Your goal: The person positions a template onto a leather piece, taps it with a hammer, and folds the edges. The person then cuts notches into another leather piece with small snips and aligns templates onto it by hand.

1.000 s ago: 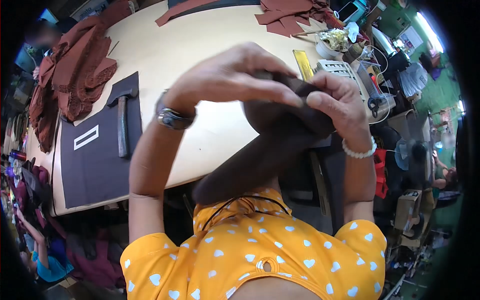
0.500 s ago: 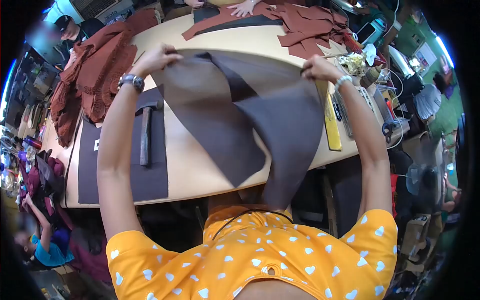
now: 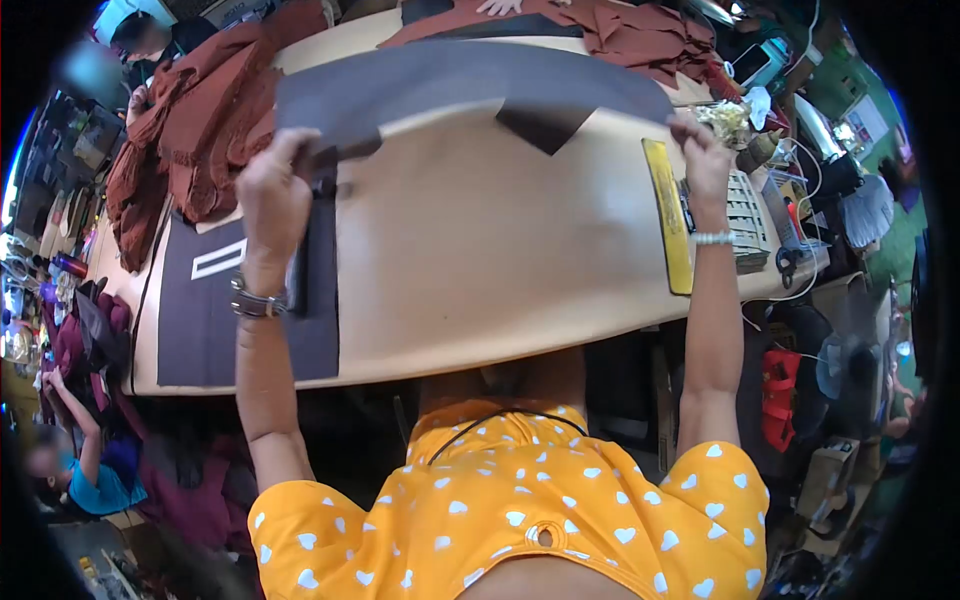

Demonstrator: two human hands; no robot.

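Note:
A dark brown sheet [image 3: 450, 85], cloth or leather, spreads across the far side of the table with its middle bowed away from me. One corner of it is folded back. At its left end, my left hand [image 3: 275, 195] is closed on the edge, blurred by motion. My right hand [image 3: 704, 160] pinches the opposite end, above a yellow ruler [image 3: 667, 220]. Beneath my left forearm lies another dark sheet [image 3: 200, 330], bearing a white rectangular frame [image 3: 218, 260] and a hammer [image 3: 325, 187] mostly hidden by my arm.
Rust-brown pieces [image 3: 205, 120] are heaped at the left, with more [image 3: 650, 40] at the far right. A co-worker's hand [image 3: 500, 6] rests at the far edge. A pale slatted tray [image 3: 748, 220] and black-handled scissors [image 3: 788, 262] occupy the right side.
The dark sheet has swung from hanging over the near edge to spreading out over the far side. Both hands have come lower in view, the right one also further right.

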